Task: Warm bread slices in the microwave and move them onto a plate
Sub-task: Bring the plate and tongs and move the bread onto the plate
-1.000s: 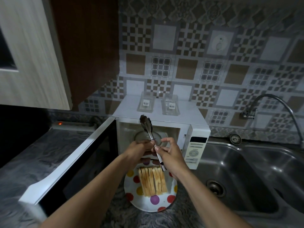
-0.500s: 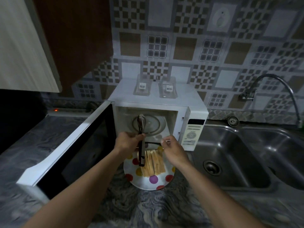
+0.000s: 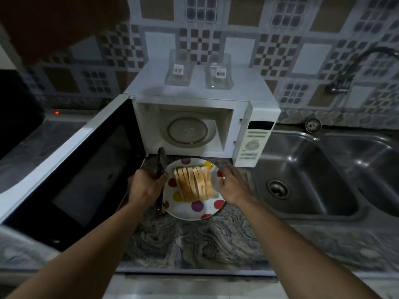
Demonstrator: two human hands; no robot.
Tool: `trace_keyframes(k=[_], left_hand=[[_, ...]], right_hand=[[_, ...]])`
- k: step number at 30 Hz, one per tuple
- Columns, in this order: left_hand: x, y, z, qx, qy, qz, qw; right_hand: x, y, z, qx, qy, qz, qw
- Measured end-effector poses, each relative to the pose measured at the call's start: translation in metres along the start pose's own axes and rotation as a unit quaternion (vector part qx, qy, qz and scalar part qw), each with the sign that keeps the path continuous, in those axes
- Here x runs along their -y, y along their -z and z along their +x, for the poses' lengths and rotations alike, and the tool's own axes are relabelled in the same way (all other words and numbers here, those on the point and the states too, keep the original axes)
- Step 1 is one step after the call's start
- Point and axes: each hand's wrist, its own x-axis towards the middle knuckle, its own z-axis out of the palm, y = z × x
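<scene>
Bread slices [image 3: 195, 183]: a row of them stands on edge, packed side by side, in the middle of my spotted plate [image 3: 195, 211] on the bench [image 3: 194, 244], just in front of the open microwave [image 3: 194, 117].
Left hand [image 3: 145, 187]: my fist is closed around a pair of metal tongs [image 3: 160, 169] – their tips point up toward the microwave's lower front edge, and their back end hangs down past my wrist, over the plate's left rim.
Right hand [image 3: 232, 184]: loose and open, fingers spread, holding nothing; it sits at the plate's right rim, just beside the bread. I cannot tell whether the fingertips touch the rim.
Plate: white with red, yellow and purple dots, between my two hands.
Microwave: white, door [image 3: 75, 175] swung wide to my left; inside only the glass turntable [image 3: 190, 130] shows, bare. The control panel [image 3: 252, 143] is on the right of its front.
On top of the microwave: two clear plastic containers [image 3: 178, 71] side by side, each with a barcode label.
Sink [image 3: 319, 169]: a steel double basin to the right of the microwave – a curved tap [image 3: 356, 67] rises from the tiled wall above it.
Wall: patterned tiles in grey, brown and white.
Far left: a small red light [image 3: 56, 112] glows at the back of the bench.
</scene>
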Motion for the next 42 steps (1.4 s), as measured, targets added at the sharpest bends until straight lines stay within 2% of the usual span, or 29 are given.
trace_keyframes(k=[6, 11, 17, 22, 26, 29, 33, 35, 42], left_hand=[[0.016, -0.033, 0.006, 0.058, 0.034, -0.001, 0.998], [0.023, -0.054, -0.001, 0.061, 0.057, -0.064, 0.994], [0.032, -0.066, -0.002, 0.063, 0.078, -0.067, 0.993], [0.03, -0.069, -0.005, 0.043, 0.104, -0.045, 0.993], [0.027, -0.058, -0.004, -0.043, 0.088, 0.028, 0.995], [0.038, -0.047, 0.006, -0.045, 0.097, -0.011, 0.994], [0.056, -0.043, 0.028, -0.002, 0.056, 0.045, 0.997], [0.063, -0.045, 0.04, 0.034, 0.061, 0.044, 0.997], [0.07, -0.04, 0.049, 0.119, 0.092, -0.058, 0.987]], right_hand=[[-0.023, -0.022, 0.025, 0.035, 0.041, -0.056, 0.997], [-0.037, -0.036, 0.036, 0.046, 0.09, -0.132, 0.986], [-0.042, -0.043, 0.04, 0.081, 0.086, -0.137, 0.984], [-0.041, -0.044, 0.038, 0.072, 0.083, -0.127, 0.986], [-0.04, -0.041, 0.04, 0.053, 0.098, -0.112, 0.987], [-0.04, -0.039, 0.043, 0.032, 0.079, -0.086, 0.993], [-0.046, -0.039, 0.052, 0.016, 0.032, -0.056, 0.998], [-0.047, -0.037, 0.057, 0.032, 0.017, -0.025, 0.999], [-0.048, -0.033, 0.063, 0.08, -0.012, 0.044, 0.996]])
